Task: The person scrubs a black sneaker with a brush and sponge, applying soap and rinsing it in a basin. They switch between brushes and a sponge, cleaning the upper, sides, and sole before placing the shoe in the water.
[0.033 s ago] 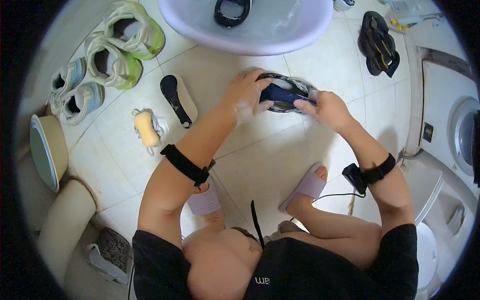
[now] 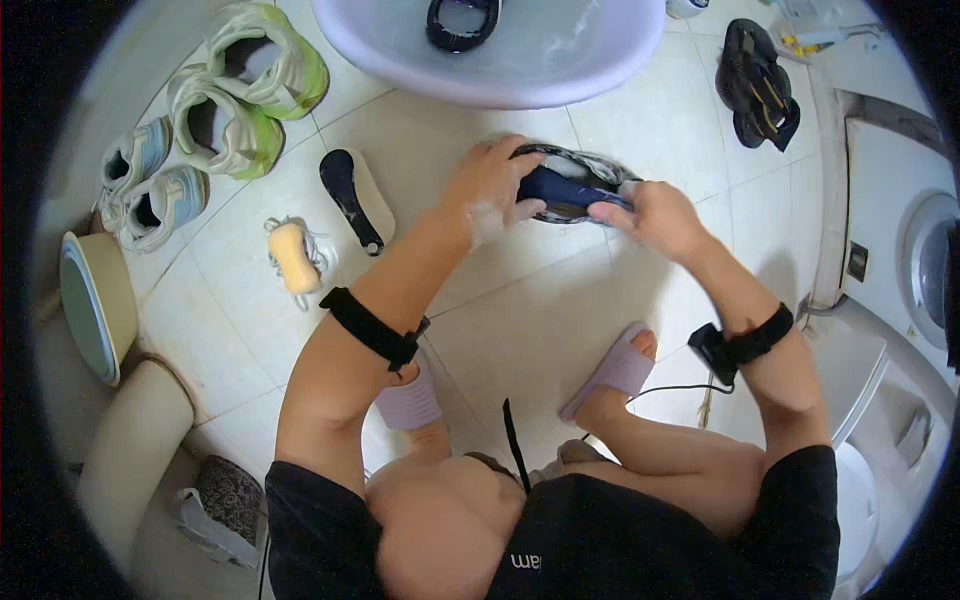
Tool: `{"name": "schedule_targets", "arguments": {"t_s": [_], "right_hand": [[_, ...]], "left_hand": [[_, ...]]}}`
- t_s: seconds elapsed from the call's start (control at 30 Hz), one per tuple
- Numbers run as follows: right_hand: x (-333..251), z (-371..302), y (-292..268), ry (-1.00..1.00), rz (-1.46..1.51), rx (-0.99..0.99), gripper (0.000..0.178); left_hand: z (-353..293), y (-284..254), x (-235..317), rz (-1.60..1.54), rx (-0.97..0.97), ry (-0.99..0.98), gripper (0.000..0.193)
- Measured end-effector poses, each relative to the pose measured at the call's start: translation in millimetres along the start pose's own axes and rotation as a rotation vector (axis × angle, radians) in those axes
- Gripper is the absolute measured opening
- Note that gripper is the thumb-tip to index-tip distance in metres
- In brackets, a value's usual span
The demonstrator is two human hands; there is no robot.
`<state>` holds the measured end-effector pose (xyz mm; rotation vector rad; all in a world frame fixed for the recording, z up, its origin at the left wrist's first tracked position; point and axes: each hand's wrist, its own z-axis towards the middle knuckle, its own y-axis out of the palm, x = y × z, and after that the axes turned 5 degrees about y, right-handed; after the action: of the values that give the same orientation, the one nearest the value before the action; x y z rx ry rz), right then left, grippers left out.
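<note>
Both my hands hold a wet, dark shoe (image 2: 592, 164) just above the floor, with soap foam along its rim. My left hand (image 2: 490, 185) closes round its left end, and foam clings to that wrist. My right hand (image 2: 660, 222) grips the right end, thumb pressed toward a dark blue piece (image 2: 562, 190) in the opening. That piece looks like an insole, though I cannot tell for sure. Beyond my hands, a pale lilac basin (image 2: 490, 95) of cloudy water holds another dark shoe (image 2: 464, 42). A long navy-and-cream piece (image 2: 366, 205) lies left of my left hand.
At the left are a yellow sponge-like block (image 2: 292, 258) on grey cord, large white-green shoes (image 2: 265, 75), small white-blue shoes (image 2: 165, 205) and a tilted basin (image 2: 118, 300). Black footwear (image 2: 757, 85) lies far right, near a white washing machine (image 2: 885, 200). Lilac slippers (image 2: 615, 372) are on my feet.
</note>
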<state>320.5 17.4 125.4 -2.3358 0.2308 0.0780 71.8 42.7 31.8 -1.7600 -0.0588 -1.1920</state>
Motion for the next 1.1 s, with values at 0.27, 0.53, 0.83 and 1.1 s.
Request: {"name": "schedule_targets", "arguments": {"t_s": [0.27,0.53,0.83,1.1], "right_hand": [[6,7,8,-0.075,-0.018,-0.143,0.068],[11,8,11,-0.032,0.119,-0.022,0.072],[8,6,14,0.028,0.068,0.118,0.062],[-11,11,26,-0.158,0.046,0.207,0.065]], "left_hand": [[-2,0,12,0.003,-0.01,-0.049,0.068],[-10,-3,18,0.059,-0.039,-0.194,0.072],[-22,-6,20,0.067,-0.051,-0.264,0.075],[-30,-6,20,0.051,0.032,-0.318,0.073]]}}
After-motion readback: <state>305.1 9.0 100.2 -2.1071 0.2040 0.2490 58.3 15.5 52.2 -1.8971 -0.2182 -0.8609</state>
